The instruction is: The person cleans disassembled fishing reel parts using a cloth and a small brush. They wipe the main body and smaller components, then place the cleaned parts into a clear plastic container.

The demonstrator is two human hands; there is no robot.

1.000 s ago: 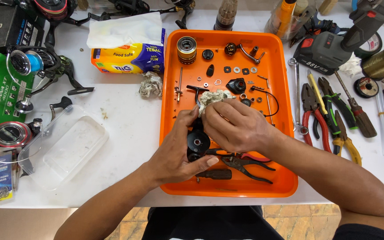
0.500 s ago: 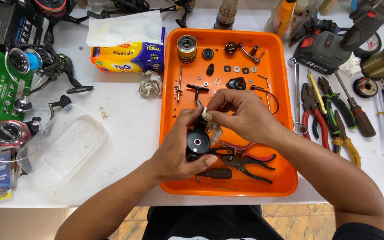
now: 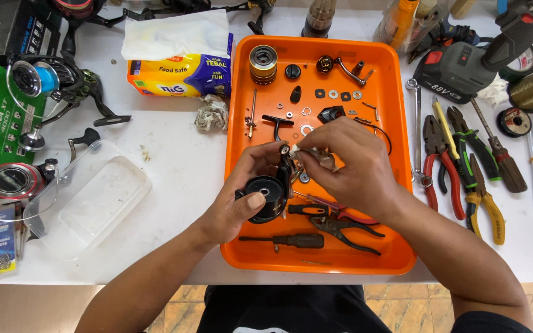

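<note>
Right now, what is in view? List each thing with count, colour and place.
tray: one, orange, centre of table
reel rotor: one, black, in the left grip over the tray
tissue scrap: one, whitish, pinched in the right grip against the rotor
spool: one, gold and black, tray's far left corner
screwdriver: one, dark handle, tray's near side
tissue pack: one, yellow and blue, left of tray
plastic tub: one, clear, left of tray
pliers: one, red-handled, right of tray
left hand: own
right hand: own
</note>
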